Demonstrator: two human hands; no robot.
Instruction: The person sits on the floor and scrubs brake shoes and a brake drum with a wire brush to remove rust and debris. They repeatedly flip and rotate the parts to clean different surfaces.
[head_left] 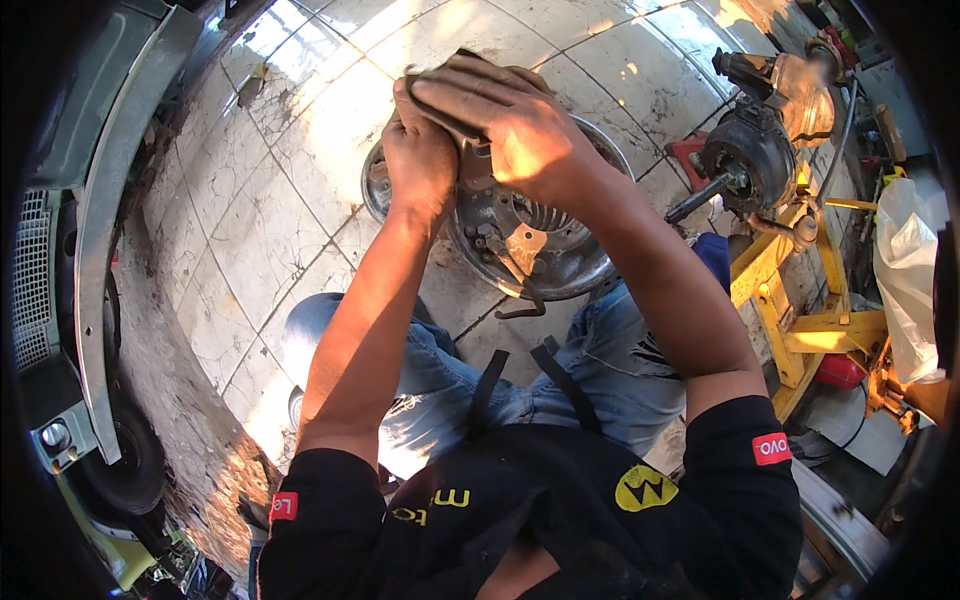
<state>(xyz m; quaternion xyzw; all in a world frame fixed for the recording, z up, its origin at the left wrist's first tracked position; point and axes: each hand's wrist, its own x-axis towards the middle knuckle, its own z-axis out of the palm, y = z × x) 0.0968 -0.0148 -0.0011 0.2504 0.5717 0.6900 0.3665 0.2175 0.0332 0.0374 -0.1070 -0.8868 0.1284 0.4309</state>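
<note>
Above a round metal dish [600, 262] on the floor, both my hands come together on a dark, curved piece [452, 118]. My left hand [418, 165] is wrapped round its near side. Over its top lies my right hand [510, 120], fingers long and pressed against it. Most of the piece is hidden by my hands, so its kind cannot be made out. In the dish are a coil spring [540, 215] and several small metal parts. A bent metal rod [520, 280] leans out over the dish's near rim. A smaller metal plate [377, 185] shows beside my left wrist.
On the right, a greasy axle assembly [745, 150] sits by a yellow stand [800, 330], its shaft [697, 200] pointing toward the dish. A white plastic bag [908, 270] hangs farther right. Vehicle bodywork with a metal bumper [98, 220] lines the left. Cracked tiles [250, 220] cover the floor.
</note>
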